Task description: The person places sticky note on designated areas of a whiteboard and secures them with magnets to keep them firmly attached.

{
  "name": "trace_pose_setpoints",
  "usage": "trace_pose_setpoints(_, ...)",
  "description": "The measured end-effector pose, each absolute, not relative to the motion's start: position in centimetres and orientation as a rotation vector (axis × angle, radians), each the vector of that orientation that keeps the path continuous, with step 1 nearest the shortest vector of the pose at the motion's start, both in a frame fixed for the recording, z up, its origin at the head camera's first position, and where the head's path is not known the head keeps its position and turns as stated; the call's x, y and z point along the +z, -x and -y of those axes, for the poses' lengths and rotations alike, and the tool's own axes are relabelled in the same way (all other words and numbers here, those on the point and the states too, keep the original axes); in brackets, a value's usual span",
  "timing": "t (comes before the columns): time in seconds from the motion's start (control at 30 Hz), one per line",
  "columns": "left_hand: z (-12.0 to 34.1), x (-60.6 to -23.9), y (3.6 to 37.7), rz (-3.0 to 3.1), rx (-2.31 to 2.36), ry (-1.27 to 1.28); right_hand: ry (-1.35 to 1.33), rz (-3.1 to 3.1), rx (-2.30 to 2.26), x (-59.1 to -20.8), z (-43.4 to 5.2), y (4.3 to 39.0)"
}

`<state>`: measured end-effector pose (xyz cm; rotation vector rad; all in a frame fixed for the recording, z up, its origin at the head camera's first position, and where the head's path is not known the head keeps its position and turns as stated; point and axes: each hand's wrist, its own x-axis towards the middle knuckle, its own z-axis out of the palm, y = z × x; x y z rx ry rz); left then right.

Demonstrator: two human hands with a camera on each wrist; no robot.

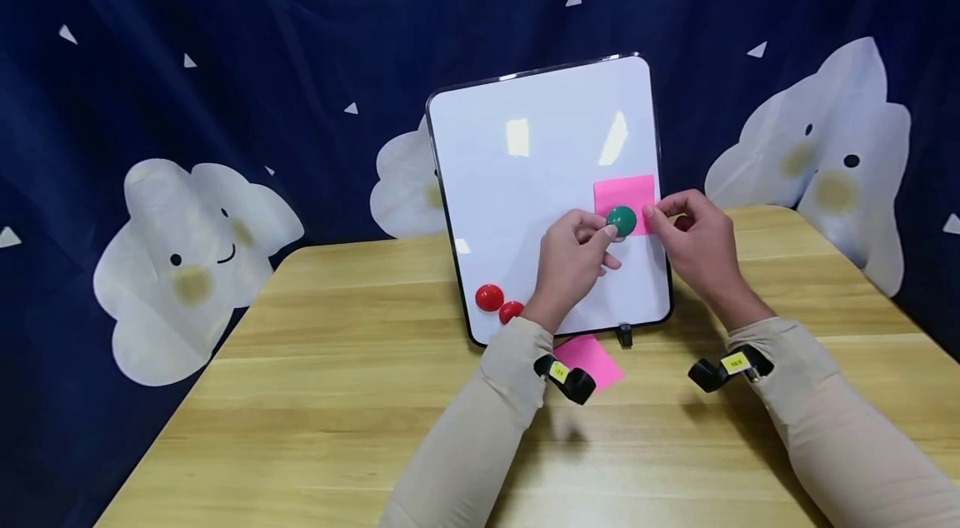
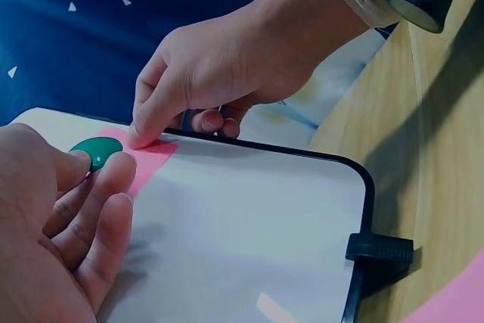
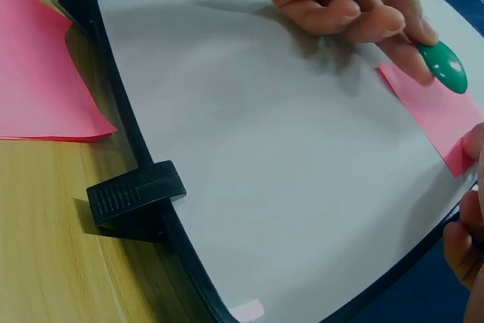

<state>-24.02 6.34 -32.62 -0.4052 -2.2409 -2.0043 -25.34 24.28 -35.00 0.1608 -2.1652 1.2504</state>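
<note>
Even, bright overhead light; two glare patches sit on the whiteboard (image 1: 525,178) toward twelve o'clock. Soft shadows fall under the sleeves. Wrist views look dimmer, near fingers slightly blurred.

head view above facing whiteboard (image 1: 540,178), wrist views close, sharing it
</note>
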Motion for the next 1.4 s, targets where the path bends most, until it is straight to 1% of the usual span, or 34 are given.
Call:
trace_pose_setpoints(0.53,-7.4,-32.3,25.0,2.243,-1.948,0.388,-0.160,2.183,1.241,-35.2,-24.3,25.4)
trace_pose_setpoints(1.2,-8.0,-31.6,25.0,2.274,-1.880,0.375,-0.178,2.153,1.248,-35.3,-24.5,25.7)
trace_pose_setpoints(1.4,-8.1,-31.4,25.0,2.310,-1.832,0.329,-0.180,2.149,1.247,-35.3,-24.6,25.7)
